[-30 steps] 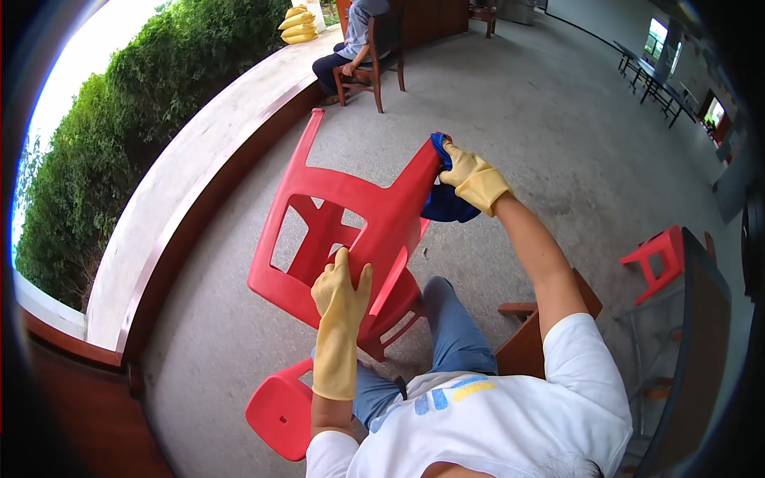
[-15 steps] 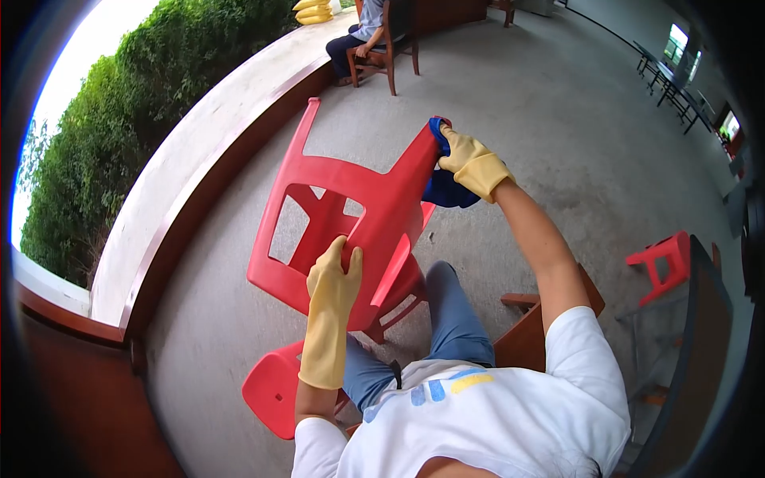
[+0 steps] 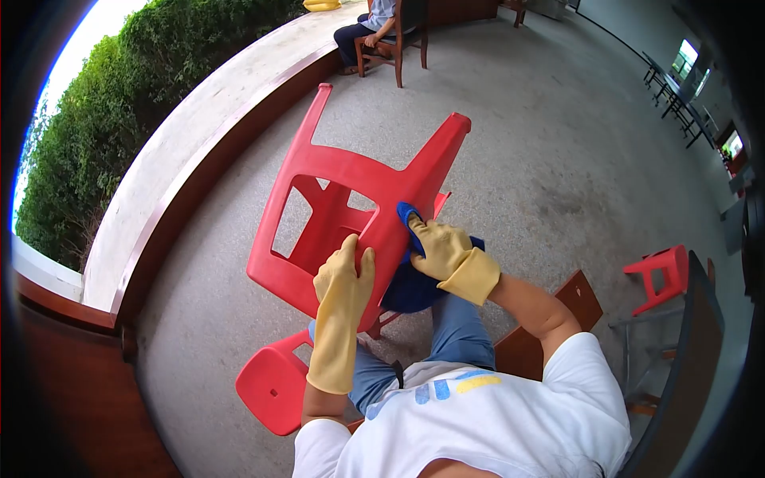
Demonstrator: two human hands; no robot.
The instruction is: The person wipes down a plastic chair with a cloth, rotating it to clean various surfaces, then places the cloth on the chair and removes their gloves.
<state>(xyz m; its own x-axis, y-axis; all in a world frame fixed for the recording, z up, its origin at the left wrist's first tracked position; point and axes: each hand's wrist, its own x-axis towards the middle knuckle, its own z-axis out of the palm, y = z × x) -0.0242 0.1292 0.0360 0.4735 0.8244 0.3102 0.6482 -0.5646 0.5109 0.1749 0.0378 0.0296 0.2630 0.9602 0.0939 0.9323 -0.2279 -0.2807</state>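
A red plastic stool lies tilted in front of me, its legs pointing up and away. My left hand, in a yellow rubber glove, grips the stool's edge beside the opening in its side. A blue cloth is in my gloved right hand, which presses part of it against the stool's side near the base of the right leg. The rest of the cloth hangs below that hand. What supports the stool underneath is mostly hidden.
Another red stool stands at lower left, and a third at right. Beside my right leg is a brown wooden piece. A person sits on a wooden chair by the low ledge.
My right hand has moved with the blue cloth from the tip of the stool's right leg down toward its base. My left hand stays on the stool.
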